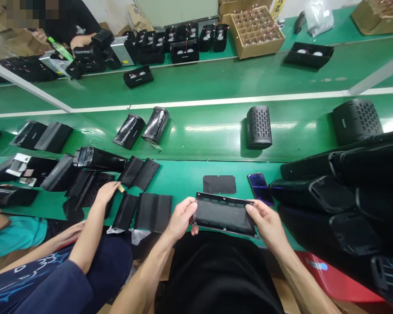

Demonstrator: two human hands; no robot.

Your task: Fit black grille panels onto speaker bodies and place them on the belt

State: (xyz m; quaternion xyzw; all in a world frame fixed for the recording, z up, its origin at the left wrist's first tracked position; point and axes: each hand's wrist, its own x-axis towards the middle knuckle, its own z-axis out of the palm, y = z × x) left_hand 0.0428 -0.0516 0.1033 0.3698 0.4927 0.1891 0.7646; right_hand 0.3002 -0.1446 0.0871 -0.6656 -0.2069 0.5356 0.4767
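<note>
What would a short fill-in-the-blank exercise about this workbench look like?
Of the left hand and right hand holding a black panel, the ____ one is nearer the phone.
The bench beneath them is ____.
The tray at the back is made of ____.

Missing words: right; green; cardboard.

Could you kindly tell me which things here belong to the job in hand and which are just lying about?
Job in hand: left hand, right hand, black rectangular panel held between them, probably the matching flat black sheet.

Lying about: smartphone, cardboard compartment tray.
</note>
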